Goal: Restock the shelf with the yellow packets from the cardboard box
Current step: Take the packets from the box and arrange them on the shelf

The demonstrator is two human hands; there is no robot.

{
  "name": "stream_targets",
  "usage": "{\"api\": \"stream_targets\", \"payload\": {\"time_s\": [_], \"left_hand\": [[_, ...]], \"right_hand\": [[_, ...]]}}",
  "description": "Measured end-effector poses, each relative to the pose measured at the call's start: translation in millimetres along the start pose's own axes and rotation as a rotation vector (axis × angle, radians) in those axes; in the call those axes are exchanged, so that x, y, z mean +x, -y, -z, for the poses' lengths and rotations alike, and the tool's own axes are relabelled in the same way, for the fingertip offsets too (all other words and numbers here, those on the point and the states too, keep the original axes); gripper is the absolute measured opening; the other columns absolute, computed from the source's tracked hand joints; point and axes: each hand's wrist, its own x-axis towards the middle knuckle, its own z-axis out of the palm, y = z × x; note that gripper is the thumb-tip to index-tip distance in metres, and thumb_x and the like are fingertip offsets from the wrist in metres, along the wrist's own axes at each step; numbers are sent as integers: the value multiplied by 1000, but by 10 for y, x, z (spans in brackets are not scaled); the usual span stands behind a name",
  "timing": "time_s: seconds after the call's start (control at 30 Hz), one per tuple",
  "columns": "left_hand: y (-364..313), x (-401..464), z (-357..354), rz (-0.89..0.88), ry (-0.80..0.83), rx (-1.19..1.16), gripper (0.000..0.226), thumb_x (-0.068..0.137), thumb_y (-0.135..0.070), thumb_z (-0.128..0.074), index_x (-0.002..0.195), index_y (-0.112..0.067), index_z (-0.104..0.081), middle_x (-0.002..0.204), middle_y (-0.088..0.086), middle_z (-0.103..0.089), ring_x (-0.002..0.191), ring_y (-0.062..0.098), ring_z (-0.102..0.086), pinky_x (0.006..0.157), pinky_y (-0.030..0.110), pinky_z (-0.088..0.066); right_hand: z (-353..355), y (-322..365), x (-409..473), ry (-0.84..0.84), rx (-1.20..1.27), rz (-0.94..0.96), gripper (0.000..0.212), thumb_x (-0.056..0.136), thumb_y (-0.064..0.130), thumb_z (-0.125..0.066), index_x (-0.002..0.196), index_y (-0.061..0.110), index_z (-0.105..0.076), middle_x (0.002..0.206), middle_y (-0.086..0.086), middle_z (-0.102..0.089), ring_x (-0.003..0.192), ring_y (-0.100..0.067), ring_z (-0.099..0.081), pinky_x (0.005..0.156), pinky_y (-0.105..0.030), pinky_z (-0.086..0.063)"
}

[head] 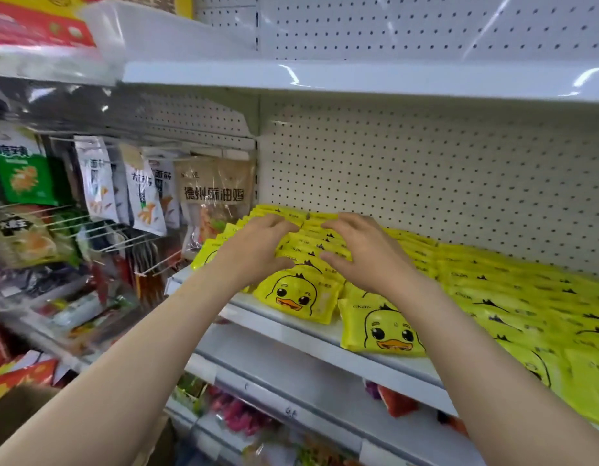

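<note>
Both hands reach onto the white shelf (325,334): the left hand (257,247) and the right hand (362,250) lie palm-down on a stack of yellow packets (308,237), fingers (281,223) slightly spread and curved over the packets' top edges. Under and between the fingers the stack leans toward the pegboard back wall (426,169). More duck-faced packets lie just in front of the fingers and rightward along the shelf, while hanging snack bags (143,196) sit left of them.

one head-worn wide-angle view looks forward and slightly down, close over both forearms, onto the shelf (328,334).
</note>
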Motion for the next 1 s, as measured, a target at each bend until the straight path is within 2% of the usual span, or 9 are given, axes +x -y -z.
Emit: {"api": "stream_targets", "payload": {"time_s": [0.27, 0.47, 0.63, 0.77, 0.9, 1.0], "left_hand": [[769, 46, -16, 29, 22, 6, 69, 77, -42, -78, 138, -27, -49, 139, 3, -49, 130, 25, -44, 106, 44, -40], [1304, 180, -19, -44, 31, -9, 70, 78, -43, -77, 140, -30, -47, 139, 1, -48, 130, 24, -43, 106, 44, -40], [1859, 315, -94, -147, 168, 26, 80, 75, -50, -77, 144, -33, -40, 147, -2, -42, 134, 24, -38, 109, 41, -35], [2237, 402, -307, -206, 336, 97, 99, 67, -60, -77, 149, -42, -25, 159, -2, -23, 145, 24, -21, 113, 47, -29], [2313, 450, -547, -332, 500, 93, 124, 62, -62, -80, 154, -39, 1, 164, -4, 7, 150, 19, 6, 119, 52, -14], [2283, 481, -669, -378, 537, 129, 135, 61, -61, -81, 152, -36, 15, 162, -2, 19, 149, 19, 16, 121, 51, -4]], "right_hand": [[-372, 336, 538, 78, -11, 17, 55, 94, 50, -56, 144, 33, -42, 154, 2, -34, 143, -20, -26, 109, -39, -38], [-605, 606, 811, 81, -64, -64, 56, 94, 50, -56, 145, 31, -42, 155, 1, -34, 145, -21, -25, 109, -37, -36], [-919, 878, 1029, 117, -79, -198, 60, 93, 53, -57, 146, 31, -40, 157, -1, -32, 146, -21, -23, 111, -38, -34], [-1222, 1098, 1129, 170, -115, -270, 70, 89, 59, -59, 149, 31, -35, 160, -1, -27, 149, -22, -17, 116, -40, -27], [-1540, 1262, 1104, 327, -137, -319, 102, 76, 76, -60, 156, 33, -15, 166, -1, -3, 153, -22, 4, 123, -50, -6], [-1693, 1290, 1102, 373, -182, -336, 121, 67, 81, -63, 158, 32, 1, 166, -2, 10, 152, -22, 13, 122, -52, 1]]}}
